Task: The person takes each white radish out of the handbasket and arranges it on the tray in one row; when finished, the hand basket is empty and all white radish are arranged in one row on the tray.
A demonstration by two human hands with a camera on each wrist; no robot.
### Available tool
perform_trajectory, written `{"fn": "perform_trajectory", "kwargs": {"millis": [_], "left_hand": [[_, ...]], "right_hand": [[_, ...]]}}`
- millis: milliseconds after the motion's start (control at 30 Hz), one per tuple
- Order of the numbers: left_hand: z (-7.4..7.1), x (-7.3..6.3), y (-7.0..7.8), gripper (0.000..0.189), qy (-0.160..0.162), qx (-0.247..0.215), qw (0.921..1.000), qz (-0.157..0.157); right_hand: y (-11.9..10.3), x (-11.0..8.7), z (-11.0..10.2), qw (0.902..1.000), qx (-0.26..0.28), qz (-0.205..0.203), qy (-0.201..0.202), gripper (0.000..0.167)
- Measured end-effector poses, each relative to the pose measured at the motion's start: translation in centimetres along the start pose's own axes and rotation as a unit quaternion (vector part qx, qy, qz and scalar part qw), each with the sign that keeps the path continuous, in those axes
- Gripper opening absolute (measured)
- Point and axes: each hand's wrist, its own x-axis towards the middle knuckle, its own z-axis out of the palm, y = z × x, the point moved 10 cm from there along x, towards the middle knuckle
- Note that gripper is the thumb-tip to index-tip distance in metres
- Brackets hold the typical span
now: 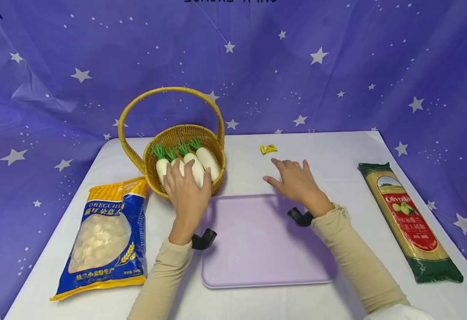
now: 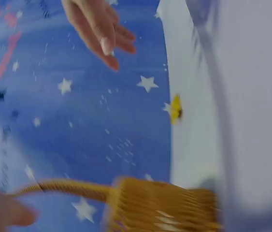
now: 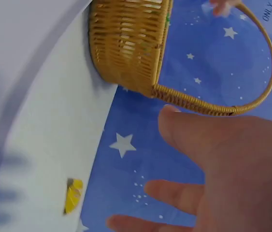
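My left hand (image 1: 188, 191) is over the front of a wicker basket (image 1: 184, 130), its fingers relaxed and overlapping the white radishes (image 1: 207, 163) in the head view. In the right wrist view, fingertips (image 3: 222, 7) of that hand show apart from the basket's rim. Several radishes with green tops lie side by side in the basket, their lower ends partly hidden. My right hand (image 1: 297, 182) is held above the far edge of the lilac tray (image 1: 269, 249), fingers spread, nothing in it. Just beyond its fingertips lies a small yellow wrapped candy (image 1: 268, 149).
A blue and yellow bag of orecchiette pasta (image 1: 101, 240) lies at the left, against the basket. On the right is a long green-ended pack of pasta (image 1: 409, 218). The tall basket handle (image 1: 169, 89) arches up. A starry purple cloth (image 1: 257, 66) hangs behind the white table.
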Motion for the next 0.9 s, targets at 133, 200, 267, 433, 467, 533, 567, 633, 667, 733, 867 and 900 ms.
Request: {"fn": "perform_trajectory", "kwargs": {"millis": [133,200,267,433,467,533,567,633,667,733,867,900], "left_hand": [[-2.2,-1.2,-4.2,0.048,0.134,-0.084,0.9864,-0.046],[-2.5,-1.6,-6.3,0.051,0.173,-0.121,0.9753,-0.064],[-2.3,-1.9,-8.3,0.051,0.192,-0.181,0.9614,-0.079],[-1.0,-2.5,-11.3,0.05,0.175,-0.348,0.9117,-0.131],[-0.8,-2.5,-11.5,0.05,0.163,-0.366,0.905,-0.143],[-0.3,-2.6,-11.5,0.051,0.134,-0.394,0.8954,-0.159],[-0.2,-2.6,-11.3,0.051,0.121,-0.403,0.8925,-0.162],[-0.1,-2.6,-11.2,0.051,0.106,-0.413,0.8897,-0.162],[0.0,-2.6,-11.1,0.051,0.101,-0.416,0.8897,-0.159],[0.0,-2.6,-10.9,0.051,0.099,-0.419,0.8893,-0.154],[-0.1,-2.6,-11.0,0.05,0.107,-0.424,0.886,-0.153],[-0.2,-2.6,-11.0,0.05,0.11,-0.426,0.8845,-0.154]], "right_hand": [[-0.2,0.0,0.4,0.9996,0.028,-0.002,-0.004,0.061],[-0.2,0.1,0.6,0.9986,0.053,-0.002,0.002,0.057],[-0.4,0.2,0.8,0.9966,0.082,-0.002,0.01,0.053],[-1.2,0.4,2.0,0.9892,0.146,-0.013,0.01,0.047],[-1.4,0.5,2.4,0.987,0.16,-0.017,0.005,0.046],[-2.0,0.6,3.1,0.9802,0.196,-0.025,-0.002,0.043],[-2.3,0.6,3.4,0.976,0.216,-0.029,-0.004,0.042],[-3.1,0.9,4.2,0.9618,0.271,-0.039,-0.014,0.039],[-3.5,1.1,4.6,0.95,0.308,-0.043,-0.023,0.038],[-4.5,1.4,5.8,0.9159,0.396,-0.042,-0.053,0.037],[-7.4,1.8,8.3,0.8024,0.579,-0.026,-0.142,0.04],[-8.3,1.9,8.6,0.7723,0.614,-0.026,-0.16,0.04]]}}
